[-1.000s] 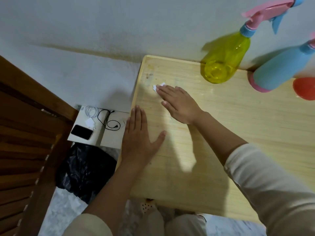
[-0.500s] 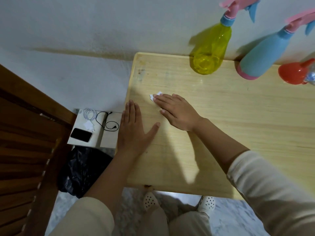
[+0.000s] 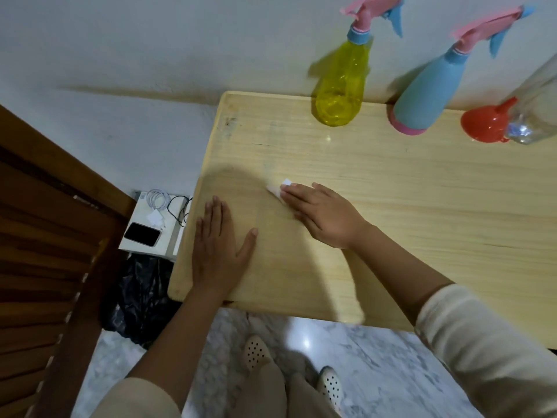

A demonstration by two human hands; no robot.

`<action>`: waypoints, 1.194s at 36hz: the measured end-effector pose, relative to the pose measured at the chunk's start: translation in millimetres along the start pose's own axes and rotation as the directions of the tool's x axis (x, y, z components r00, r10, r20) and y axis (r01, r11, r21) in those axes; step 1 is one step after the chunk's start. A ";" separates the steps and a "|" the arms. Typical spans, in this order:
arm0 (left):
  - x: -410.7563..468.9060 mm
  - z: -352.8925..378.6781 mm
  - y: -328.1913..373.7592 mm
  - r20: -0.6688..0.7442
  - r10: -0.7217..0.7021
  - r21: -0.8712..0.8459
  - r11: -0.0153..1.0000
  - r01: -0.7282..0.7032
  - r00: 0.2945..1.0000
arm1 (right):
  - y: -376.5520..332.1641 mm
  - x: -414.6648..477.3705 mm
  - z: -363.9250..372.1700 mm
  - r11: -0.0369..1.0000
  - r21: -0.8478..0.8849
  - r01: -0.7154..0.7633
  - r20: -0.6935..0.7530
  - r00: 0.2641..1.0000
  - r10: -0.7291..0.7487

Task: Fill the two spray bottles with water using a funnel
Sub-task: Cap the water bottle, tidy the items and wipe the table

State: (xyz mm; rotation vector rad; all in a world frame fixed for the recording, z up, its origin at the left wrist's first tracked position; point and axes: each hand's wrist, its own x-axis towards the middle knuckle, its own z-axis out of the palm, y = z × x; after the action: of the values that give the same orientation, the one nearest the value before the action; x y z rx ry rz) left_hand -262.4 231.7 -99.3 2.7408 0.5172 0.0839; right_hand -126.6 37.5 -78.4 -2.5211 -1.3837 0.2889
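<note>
My right grip [image 3: 324, 217], fingers flat on the white scrap [image 3: 284, 184], has slid it across the table [image 3: 422, 206] toward me and to the right, farther from the far left corner than a second ago. My view has drawn back too. The red funnel [image 3: 485, 123] now shows whole, with a clear bottle [image 3: 536, 110] beside it at the right edge.

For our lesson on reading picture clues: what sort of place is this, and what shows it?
Probably a room in a home: a wooden table against a plain white wall, a marbled tile floor, and a phone with charger cables on a low white box beside the table.
</note>
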 end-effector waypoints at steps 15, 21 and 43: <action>-13.3 4.6 27.4 -0.029 -0.099 0.034 0.994 0.100 0.995 | 73.4 -176.6 -17.6 0.662 0.085 -0.745 -0.193 0.639 0.745; -11.7 3.3 26.4 -0.022 -0.097 0.041 0.994 0.098 0.995 | 39.0 -174.1 -3.1 0.422 0.282 -0.862 -0.277 0.348 0.896; -20.3 -25.9 -51.3 0.111 0.232 -0.049 0.972 -0.228 0.966 | -103.7 30.2 40.5 0.618 0.233 -0.751 -0.220 0.578 0.786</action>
State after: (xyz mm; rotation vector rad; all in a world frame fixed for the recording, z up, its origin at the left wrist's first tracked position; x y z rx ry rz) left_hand -302.0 277.6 -92.8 2.7392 0.1625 -0.0086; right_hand -205.1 121.6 -86.1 -2.7568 -0.0594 0.1064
